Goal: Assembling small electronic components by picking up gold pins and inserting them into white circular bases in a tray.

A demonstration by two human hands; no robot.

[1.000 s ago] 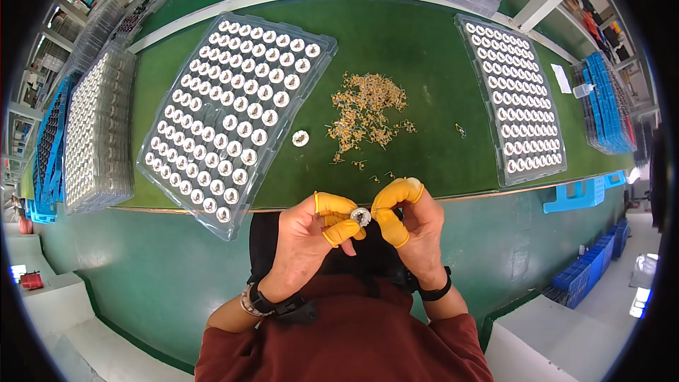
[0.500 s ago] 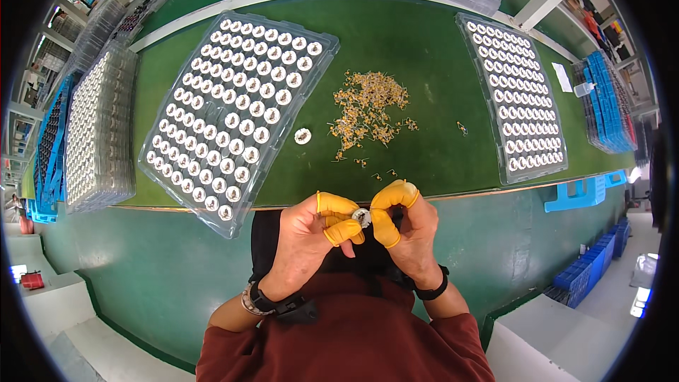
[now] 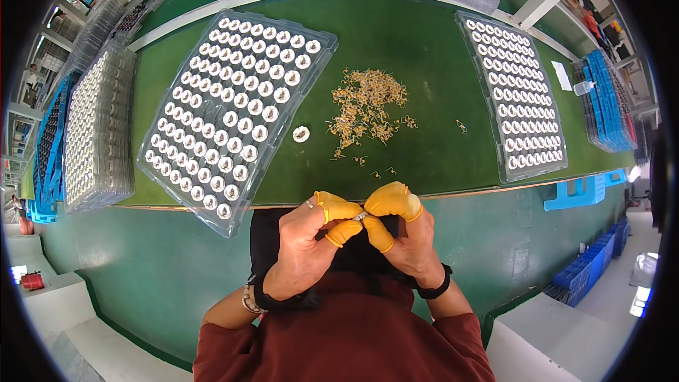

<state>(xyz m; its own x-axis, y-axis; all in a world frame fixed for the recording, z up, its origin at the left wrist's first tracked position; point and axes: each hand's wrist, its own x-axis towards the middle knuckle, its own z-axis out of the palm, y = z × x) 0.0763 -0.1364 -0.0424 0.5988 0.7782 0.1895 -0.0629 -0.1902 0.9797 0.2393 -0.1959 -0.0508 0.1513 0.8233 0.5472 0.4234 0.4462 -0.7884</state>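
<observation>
In front of me, just past the table's near edge, a small round white part with a metallic look (image 3: 361,217) is pinched between both hands. My left hand (image 3: 311,232), in yellow finger covers, grips it from the left. My right hand (image 3: 402,225), also in yellow finger covers, closes on it from the right; the fingertips hide most of it. Beyond the hands lies a loose pile of tiny orange-yellow components with wire leads (image 3: 369,102). A single round white part (image 3: 301,134) rests on the table left of the pile.
A clear tray (image 3: 211,108) with rows of round white parts lies tilted at left, its near corner over the edge. Another filled tray (image 3: 537,171) lies at right. Stacked filled trays (image 3: 99,134) stand far left, blue trays (image 3: 606,102) far right, a blue stool (image 3: 576,194) below.
The round part has turned from face-up to nearly edge-on between the fingers. My right fingers have closed in over it, and both hands have drawn together.
</observation>
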